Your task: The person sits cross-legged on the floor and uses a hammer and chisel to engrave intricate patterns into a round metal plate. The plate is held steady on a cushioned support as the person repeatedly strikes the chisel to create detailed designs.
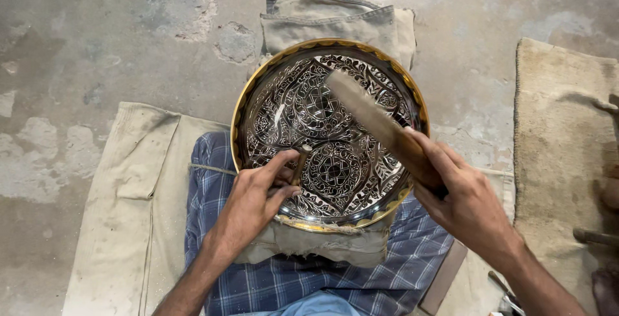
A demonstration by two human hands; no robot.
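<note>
Head view only: round engraved metal tray [335,64], gold-rimmed and covered in dark floral and geometric chasing, lay tilted at the centre of the frame, propped on a folded grey cloth [329,245] over a blue checked cloth [213,180]. Left hand [255,200], at seven o'clock of the tray, was closed around a short punch [300,161], thumb and fingers pinched together on its shaft, tip set against the engraved face just left of the tray's middle. Right hand [464,200], at four o'clock, was clamped around the handle of a wooden mallet [367,113], head blurred and raised above the tray's upper right part, pointing toward eleven o'clock, clear of the punch. Beneath everything lay a beige canvas sheet [122,213] spread on a rough concrete floor [97,39], reaching out toward eight o'clock. Folded denim-like cloth [335,19] sat at twelve o'clock, its lower edge hidden behind the tray's rim. Tan mat [561,129] stretched along three o'clock, well apart from the tray, with dark tools [596,235] at its lower edge, too cut off to identify.
</note>
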